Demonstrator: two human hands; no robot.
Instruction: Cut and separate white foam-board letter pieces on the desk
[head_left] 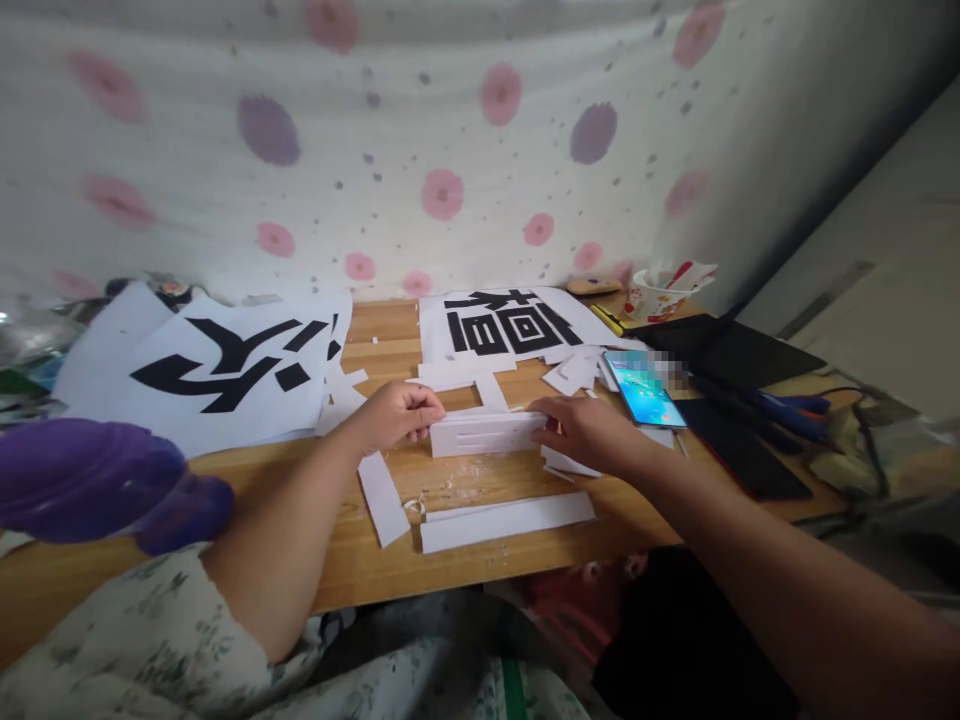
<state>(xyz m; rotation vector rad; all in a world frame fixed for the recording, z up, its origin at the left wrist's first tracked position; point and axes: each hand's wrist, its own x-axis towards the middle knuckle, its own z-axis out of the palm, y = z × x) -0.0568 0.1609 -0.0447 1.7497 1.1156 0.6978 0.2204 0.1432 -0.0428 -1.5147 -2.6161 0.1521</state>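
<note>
Between my two hands a white board piece (484,436) stands on its long edge, with narrow slits across its face. My left hand (401,412) pinches its left end, and my right hand (570,428) grips its right end. Right behind it lies a white cut-out frame (480,385). Closer to me are a long white strip (506,522) and, left of it, a shorter white strip (384,498). Small white scraps (450,482) are scattered over the wood in front of the board piece.
Paper sheets with bold black characters lie at the left (232,365) and back (510,325). A lit phone (641,390), a black mat (739,450), a yellow cutter (607,320) and a patterned cup (656,297) are on the right. A purple bottle (97,480) lies near my left arm.
</note>
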